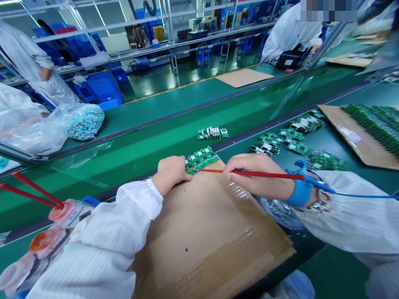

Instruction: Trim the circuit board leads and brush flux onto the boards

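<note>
My left hand (173,172) is closed on the left end of a green circuit board (202,158), which rests at the far edge of a cardboard sheet (199,232). Between the fingers of my right hand (257,174) is a thin red-handled brush (264,174). Its tip meets the board, or hovers just over it, close to my left thumb; which of the two I cannot tell. Around my right wrist runs a blue wrist strap (299,191) with a cord. Part of the board is hidden behind my left hand.
A group of boards (213,133) sits on the green conveyor belt (134,155). More boards (311,149) lie at right, beside a cardboard sheet with stacked boards (374,128). Bottles (57,211), one holding red sticks, stand at left. Co-workers in white are across the line.
</note>
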`<state>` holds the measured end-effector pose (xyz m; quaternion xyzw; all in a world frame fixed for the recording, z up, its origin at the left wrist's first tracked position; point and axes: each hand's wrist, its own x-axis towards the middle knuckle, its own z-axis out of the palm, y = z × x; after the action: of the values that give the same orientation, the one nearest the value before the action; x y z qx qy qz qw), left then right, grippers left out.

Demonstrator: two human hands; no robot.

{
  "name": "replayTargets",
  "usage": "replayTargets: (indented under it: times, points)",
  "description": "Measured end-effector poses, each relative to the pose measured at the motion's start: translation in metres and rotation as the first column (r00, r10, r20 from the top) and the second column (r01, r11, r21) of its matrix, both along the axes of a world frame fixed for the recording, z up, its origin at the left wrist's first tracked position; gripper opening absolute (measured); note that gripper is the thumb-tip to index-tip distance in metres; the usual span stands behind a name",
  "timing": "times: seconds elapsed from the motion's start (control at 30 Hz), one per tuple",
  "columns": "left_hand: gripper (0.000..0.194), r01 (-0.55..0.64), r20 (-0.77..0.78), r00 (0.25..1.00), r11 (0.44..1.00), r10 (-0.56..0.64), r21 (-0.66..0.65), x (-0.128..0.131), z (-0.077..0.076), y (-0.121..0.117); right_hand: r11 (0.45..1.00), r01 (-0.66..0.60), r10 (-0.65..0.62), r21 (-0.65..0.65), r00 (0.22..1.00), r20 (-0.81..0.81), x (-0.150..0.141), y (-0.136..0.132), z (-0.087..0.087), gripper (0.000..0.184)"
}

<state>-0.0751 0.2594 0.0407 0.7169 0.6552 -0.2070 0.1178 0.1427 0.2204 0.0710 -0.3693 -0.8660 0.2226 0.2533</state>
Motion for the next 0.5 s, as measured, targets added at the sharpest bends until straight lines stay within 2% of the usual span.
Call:
replayTargets:
  times: [0.37,0.5]
  points:
    - [0.05,0.002,0.006,1.0,1.0,-0.002,0.002,0.003,0.005,-0.001,0.983,0.182,-0.18,0.017,0.978,-0.103,0.012,0.005,-0.001,0.015]
    - [0.056,0.015,0.02,1.0,1.0,-0.015,0.021,0.008,0.003,0.007,0.99,0.139,-0.136,0.035,0.987,-0.081,0.01,0.011,-0.007,0.018]
